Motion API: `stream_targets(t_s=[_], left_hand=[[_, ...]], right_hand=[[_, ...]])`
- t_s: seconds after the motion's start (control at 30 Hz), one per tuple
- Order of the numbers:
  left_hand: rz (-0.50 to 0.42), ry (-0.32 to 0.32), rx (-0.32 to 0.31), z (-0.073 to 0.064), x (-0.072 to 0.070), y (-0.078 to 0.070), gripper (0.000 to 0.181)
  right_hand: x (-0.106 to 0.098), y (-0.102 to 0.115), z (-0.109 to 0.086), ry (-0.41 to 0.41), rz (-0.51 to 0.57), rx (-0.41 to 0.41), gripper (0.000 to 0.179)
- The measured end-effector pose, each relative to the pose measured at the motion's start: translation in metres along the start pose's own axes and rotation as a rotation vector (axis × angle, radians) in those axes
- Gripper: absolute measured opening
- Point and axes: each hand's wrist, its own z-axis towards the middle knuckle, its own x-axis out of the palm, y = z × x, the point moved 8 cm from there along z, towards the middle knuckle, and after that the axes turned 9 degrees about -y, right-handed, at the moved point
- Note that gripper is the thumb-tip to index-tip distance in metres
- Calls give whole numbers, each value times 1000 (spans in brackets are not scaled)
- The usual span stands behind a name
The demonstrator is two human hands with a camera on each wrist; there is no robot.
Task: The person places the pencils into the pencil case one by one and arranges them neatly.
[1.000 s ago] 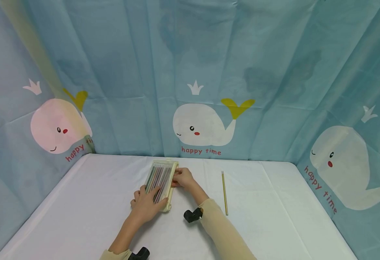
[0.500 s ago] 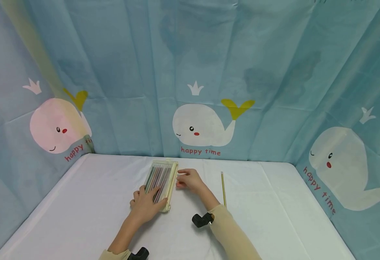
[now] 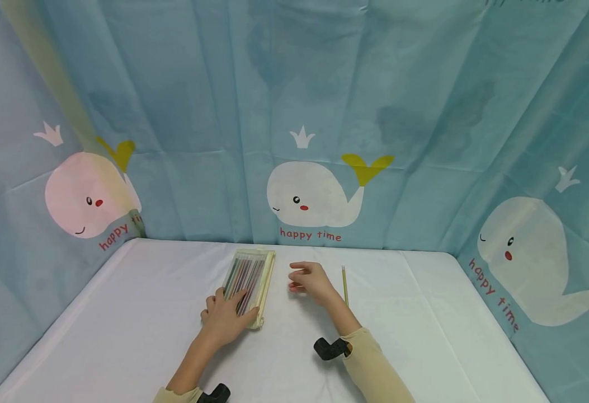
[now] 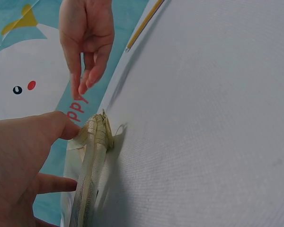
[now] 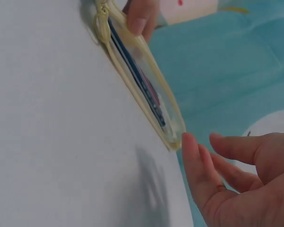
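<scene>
A clear pencil case (image 3: 246, 282) with pale yellow edging lies on the table, several coloured pencils visible through it. My left hand (image 3: 226, 319) rests on its near end with spread fingers, the thumb at the zip-side corner. In the right wrist view, the zipped side gapes and dark blue pencils (image 5: 137, 73) show inside, with the zip pull (image 5: 102, 28) at the near end. To the right of the case, my right hand (image 3: 311, 281) hovers with loosely bent fingers and nothing between them. A yellow pencil (image 3: 344, 284) lies farther right, its lower part hidden behind the right forearm.
A white cloth (image 3: 450, 336) covers the table. Blue curtains (image 3: 193, 112) printed with whales hang along the back and both sides. Black wrist cameras (image 3: 330, 349) sit below each hand at the sleeves.
My right hand has let go of the case's right edge and moved away to the right, its forearm now covering part of the yellow pencil. The left hand and case stay put.
</scene>
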Motion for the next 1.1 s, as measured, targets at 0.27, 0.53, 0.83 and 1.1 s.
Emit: stream_targets(t_s=[0.27,0.53,0.83,1.1], left_hand=[[-4,5,6,0,-1,-1,72],[-30,-33,24,0,2,2,72],[-33,-44,33,-2,-1,2,76],[-20,-3,12,-2,-1,0,72]], right_hand=[[-29,-3,-6,-54,-10,7,43],[-59,9,-14,-164,-58,-14,43],[-83,8,-18,-258,-115,-44,46],[-97,9,-20,-305,-179,-86,49]])
